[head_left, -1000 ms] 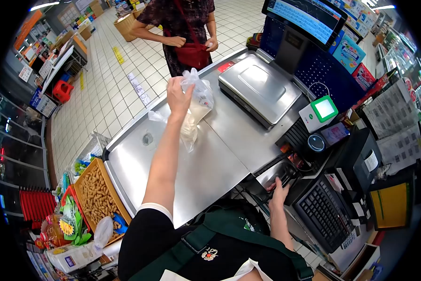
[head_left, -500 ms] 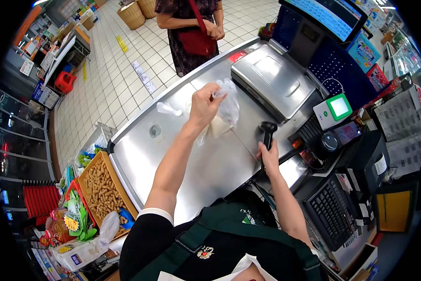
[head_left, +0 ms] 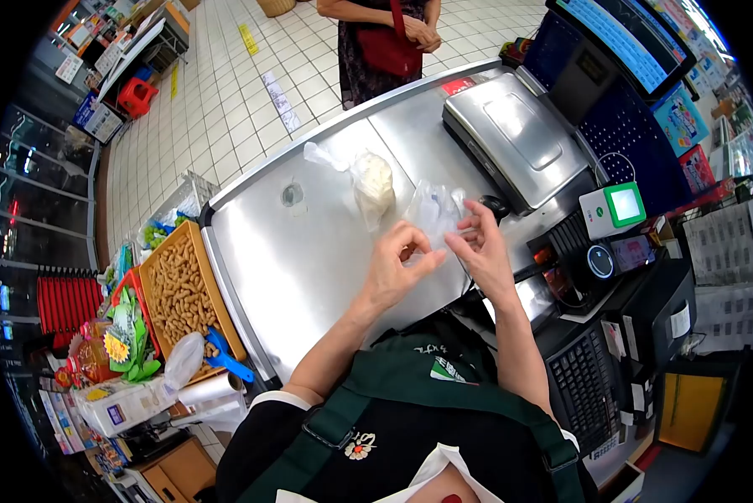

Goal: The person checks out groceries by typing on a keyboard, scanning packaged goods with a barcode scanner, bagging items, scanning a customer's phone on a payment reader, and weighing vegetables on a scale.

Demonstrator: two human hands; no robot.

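Observation:
A clear, crumpled plastic bag (head_left: 433, 210) is between my two hands over the metal counter, just in front of me. My left hand (head_left: 400, 267) has its fingers curled toward the thumb at the bag's near edge. On the bag's right side, my right hand (head_left: 485, 256) has bent fingers against the film. Whatever is inside this bag is hard to make out. Up and to the left lies a tied clear bag with a pale whitish item (head_left: 373, 180) inside, touched by neither hand. The black barcode scanner (head_left: 495, 206) rests beyond my right fingers, partly hidden.
The steel counter (head_left: 284, 251) has a closed metal box-shaped unit (head_left: 519, 138) at right. Peanuts fill a tray (head_left: 241, 335) on the left, with a blue scoop (head_left: 225, 356). A payment device (head_left: 613, 211) and keyboard (head_left: 590, 377) sit right. A person (head_left: 385, 42) stands opposite.
My right hand has let go of the barcode scanner and come to the plastic bag. My left hand has brought that bag toward me, away from the whitish item's bag.

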